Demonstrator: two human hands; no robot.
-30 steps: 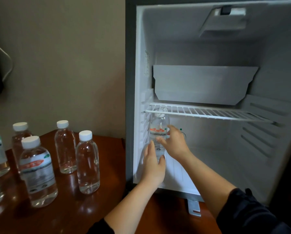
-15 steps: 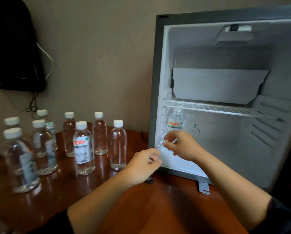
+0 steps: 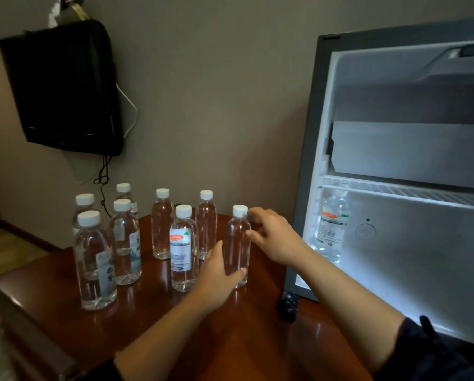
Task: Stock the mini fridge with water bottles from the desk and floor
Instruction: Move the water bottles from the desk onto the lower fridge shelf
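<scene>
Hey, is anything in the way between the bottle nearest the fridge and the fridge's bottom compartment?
Nothing on the brown wooden desk blocks the clear plastic bottle with a white cap; only the right hand lies between. Inside the open white mini fridge, one labelled bottle stands at the left wall.

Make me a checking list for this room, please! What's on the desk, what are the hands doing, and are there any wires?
Surface: glossy reddish wooden desk.
Job's things: eight capped water bottles upright on the desk; one stocked bottle upright in the open, lit mini fridge, far left under its wire shelf.
Clutter: small black object by the fridge's front corner; can't tell what.
Hands: left hand wraps the rightmost bottle low down, thumb in front; right hand open, fingers spread beside its cap.
Cables: black cable and white cable hang by the screen.
Surroundings: black wall-mounted screen, plain wall.
</scene>
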